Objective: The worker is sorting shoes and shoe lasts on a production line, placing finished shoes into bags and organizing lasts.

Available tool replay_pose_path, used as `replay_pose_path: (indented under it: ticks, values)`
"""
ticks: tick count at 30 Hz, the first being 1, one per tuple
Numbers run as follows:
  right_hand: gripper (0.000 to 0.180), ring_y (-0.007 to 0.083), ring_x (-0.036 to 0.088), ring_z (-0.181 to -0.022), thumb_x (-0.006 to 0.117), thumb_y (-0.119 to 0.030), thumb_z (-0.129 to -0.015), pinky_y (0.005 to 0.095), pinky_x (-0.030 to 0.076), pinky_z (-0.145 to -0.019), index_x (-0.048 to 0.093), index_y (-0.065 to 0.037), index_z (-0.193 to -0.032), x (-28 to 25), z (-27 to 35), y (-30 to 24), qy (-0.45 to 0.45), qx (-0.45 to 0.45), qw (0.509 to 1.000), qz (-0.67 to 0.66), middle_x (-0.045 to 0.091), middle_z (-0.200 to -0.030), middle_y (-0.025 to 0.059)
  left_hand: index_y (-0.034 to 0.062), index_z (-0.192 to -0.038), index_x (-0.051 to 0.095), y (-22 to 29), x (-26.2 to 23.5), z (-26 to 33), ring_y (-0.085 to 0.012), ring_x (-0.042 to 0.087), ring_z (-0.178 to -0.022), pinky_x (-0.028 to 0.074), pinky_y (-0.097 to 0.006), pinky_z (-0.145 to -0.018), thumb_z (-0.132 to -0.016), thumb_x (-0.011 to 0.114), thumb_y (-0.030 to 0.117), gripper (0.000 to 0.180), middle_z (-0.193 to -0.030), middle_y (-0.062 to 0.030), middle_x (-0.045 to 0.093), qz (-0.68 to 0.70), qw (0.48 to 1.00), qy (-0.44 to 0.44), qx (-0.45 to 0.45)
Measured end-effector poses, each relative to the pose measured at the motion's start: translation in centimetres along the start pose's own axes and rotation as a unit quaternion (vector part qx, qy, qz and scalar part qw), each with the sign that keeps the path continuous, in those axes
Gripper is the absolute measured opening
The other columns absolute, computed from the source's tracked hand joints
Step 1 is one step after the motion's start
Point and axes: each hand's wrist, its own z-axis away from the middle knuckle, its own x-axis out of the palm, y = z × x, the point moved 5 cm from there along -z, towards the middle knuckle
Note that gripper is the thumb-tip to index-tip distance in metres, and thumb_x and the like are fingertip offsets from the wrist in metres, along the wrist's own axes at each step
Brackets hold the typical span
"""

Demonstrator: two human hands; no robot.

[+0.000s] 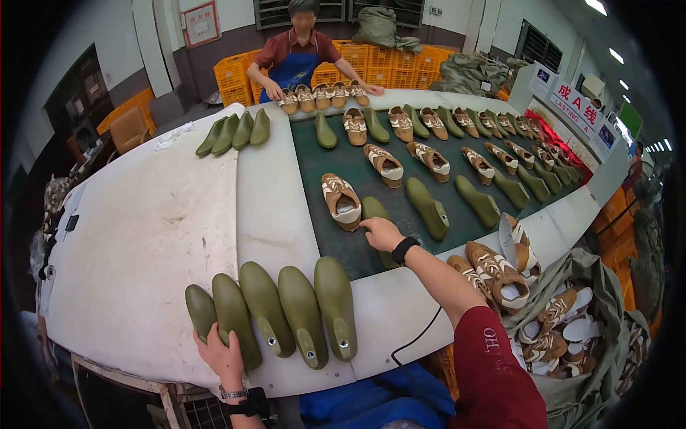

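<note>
Down at the bottom left of the frame, your left hand point(220, 352) is curled around the near end of an olive-green shoe last point(234, 319), fingers wrapped on it. It's second from the left in a row of five lasts point(304, 314) standing side by side on the white table point(143, 236), smooth plastic with small metal sockets near their heels.

Just right of center, your right hand point(381, 233) reaches onto the dark green belt point(336, 168), palm down with fingers spread loosely, resting on another green last point(374, 211) lying there. It's touching it, not clamped around it. A brown-and-white shoe point(341, 201) sits just left of that last.

Lower right, a grey-green sack point(607, 300) is stuffed with more brown-and-white shoes, a few perched on its edge beside your forearm.

Further up the belt, shoes and bare lasts alternate in rows. At the top center another person in a blue apron point(294, 68) handles shoes, with orange crates point(379, 61) stacked behind. Upper right there's a white rectangular sign point(572, 104) with red lettering; upper left, a red-framed notice point(201, 23) on the wall.
</note>
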Motion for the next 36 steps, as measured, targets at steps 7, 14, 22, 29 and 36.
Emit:
replay_pose_path:
  ticks: [7, 14, 22, 29, 36]
  values:
    - [0.026, 0.03, 0.063, -0.081, 0.06, -0.023, -0.079, 0.0375, 0.05, -0.072, 0.065, -0.006, -0.098, 1.3, 3.9, -8.3, -0.068, -0.113, 0.969, -0.209, 0.066, -0.088, 0.0141, 0.0029, -0.114, 0.055, 0.1, 0.3, -0.1, -0.0423, 0.032, -0.123, 0.029, -0.048, -0.099, -0.076, 0.061, 0.025, 0.044, -0.125, -0.0287, 0.042, -0.004, 1.0, 0.007, -0.013]
    - [0.047, 0.0219, 0.05, -0.102, 0.061, -0.028, -0.08, 0.0512, 0.027, -0.1, 0.049, -0.021, -0.125, 4.8, 17.6, -18.1, -0.031, -0.348, 0.937, -0.014, 0.06, -0.091, 0.003, 0.004, -0.112, 0.057, -0.1, 0.1, -0.1, -0.0422, 0.032, -0.123, 0.029, -0.047, -0.099, -0.075, 0.062, 0.027, 0.044, -0.126, -0.0304, 0.04, 0.0, 1.0, 0.02, -0.008]
    - [0.015, 0.0249, 0.057, -0.069, 0.06, -0.018, -0.077, 0.038, 0.039, -0.08, 0.067, -0.012, -0.089, 3.6, 16.1, -14.1, -0.064, -0.184, 0.979, -0.05, 0.058, -0.064, 0.0064, 0.0037, -0.108, 0.058, -0.1, -0.1, 0.3, -0.0399, 0.03, -0.124, 0.029, -0.048, -0.098, -0.075, 0.061, 0.029, 0.042, -0.117, -0.0242, 0.051, -0.005, 0.999, 0.037, 0.006]
    - [0.013, 0.0264, 0.057, -0.086, 0.061, -0.012, -0.076, 0.0402, 0.041, -0.085, 0.065, -0.008, -0.088, 3.0, 15.5, -12.5, 0.01, -0.242, 0.96, -0.138, 0.061, -0.079, 0.0091, 0.0034, -0.108, 0.058, -0.6, 0.1, 0.3, -0.0398, 0.03, -0.124, 0.028, -0.048, -0.098, -0.075, 0.06, 0.029, 0.042, -0.116, -0.0227, 0.052, -0.013, 0.998, 0.055, 0.009]
    - [0.015, 0.0309, 0.051, -0.103, 0.06, -0.004, -0.073, 0.0436, 0.037, -0.095, 0.062, -0.005, -0.088, 2.9, 15.9, -11.6, -0.023, -0.203, 0.96, -0.191, 0.057, -0.1, 0.012, 0.0031, -0.11, 0.058, -0.4, 0.3, 0.2, -0.0391, 0.029, -0.125, 0.027, -0.048, -0.099, -0.076, 0.059, 0.03, 0.043, -0.114, -0.0203, 0.054, -0.012, 0.999, 0.034, 0.009]
